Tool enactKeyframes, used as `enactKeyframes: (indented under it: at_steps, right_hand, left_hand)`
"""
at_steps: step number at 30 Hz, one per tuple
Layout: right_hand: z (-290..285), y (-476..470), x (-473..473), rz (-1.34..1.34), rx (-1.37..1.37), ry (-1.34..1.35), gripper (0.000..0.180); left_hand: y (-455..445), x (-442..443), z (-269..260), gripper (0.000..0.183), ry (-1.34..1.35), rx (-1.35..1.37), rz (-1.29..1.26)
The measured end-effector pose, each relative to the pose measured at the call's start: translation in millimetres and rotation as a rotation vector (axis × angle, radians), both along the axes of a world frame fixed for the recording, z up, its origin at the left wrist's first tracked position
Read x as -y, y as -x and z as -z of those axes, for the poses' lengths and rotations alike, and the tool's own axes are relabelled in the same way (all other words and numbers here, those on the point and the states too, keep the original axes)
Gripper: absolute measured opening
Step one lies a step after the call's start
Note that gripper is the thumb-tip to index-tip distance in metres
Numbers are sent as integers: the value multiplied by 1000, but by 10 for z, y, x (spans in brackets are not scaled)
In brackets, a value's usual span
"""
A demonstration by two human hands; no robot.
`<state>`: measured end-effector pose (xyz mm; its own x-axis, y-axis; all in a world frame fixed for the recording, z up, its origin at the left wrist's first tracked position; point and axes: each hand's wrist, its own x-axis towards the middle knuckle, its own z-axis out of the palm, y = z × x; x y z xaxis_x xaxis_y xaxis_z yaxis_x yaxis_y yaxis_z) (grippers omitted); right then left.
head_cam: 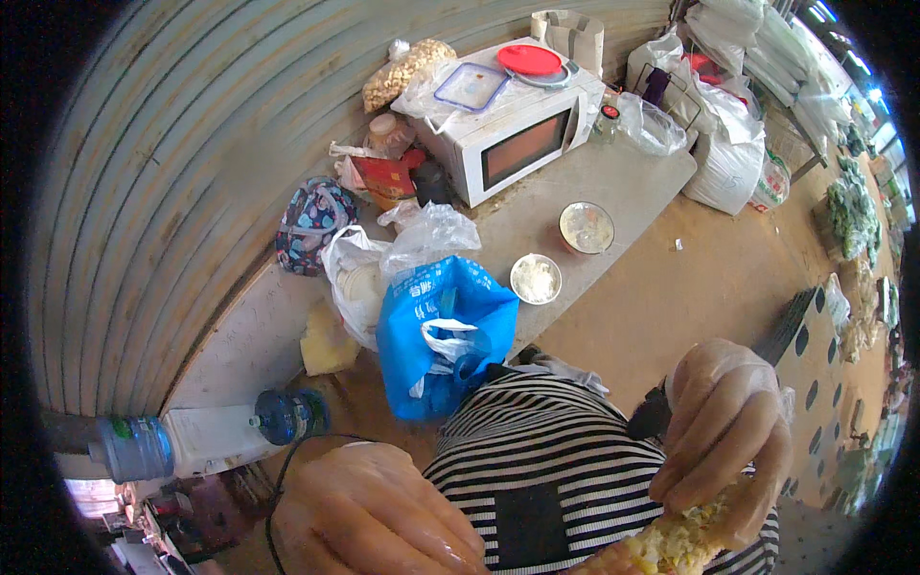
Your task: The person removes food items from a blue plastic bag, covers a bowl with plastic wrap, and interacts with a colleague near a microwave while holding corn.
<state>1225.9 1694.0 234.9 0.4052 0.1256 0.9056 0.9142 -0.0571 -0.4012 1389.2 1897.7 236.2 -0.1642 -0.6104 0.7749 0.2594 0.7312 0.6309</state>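
Note:
My right hand (726, 431), which seems to be in a thin clear plastic glove, grips a crumbly yellowish piece of food (672, 535). It looks like a partly stripped corn cob, and its lower end runs toward the bottom edge of the picture. My left hand (381, 507) is at the bottom left with glossy, bent fingers. The fingertips are cut off by the picture's edge, so whatever they touch is hidden. Both hands are in front of my black-and-white striped top (546, 438).
Ahead, a grey table (496, 237) bears a microwave oven (517, 129), a white bowl (535, 279) and a glass bowl (586, 228). A blue bag (445, 338) stands close before me. Water jugs (291, 415) are at left; white sacks (726, 151) stand beyond the table.

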Motion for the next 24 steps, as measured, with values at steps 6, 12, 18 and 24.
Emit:
enactKeyframes:
  at_steps: [6,12,18,24]
  right_hand:
    - [34,-151,113,-100,99,161,24]
    - [270,-142,119,-25,233,11,20]
    - [20,-108,152,-147,22,161,22]
    - [69,-167,28,-125,-24,67,22]
  left_hand:
    - [-67,-119,97,31,24,64,193]
    - [115,49,-103,20,124,53,-241]
    - [150,76,-167,20,224,66,-182]
    - [185,-73,-117,20,139,-20,-338]
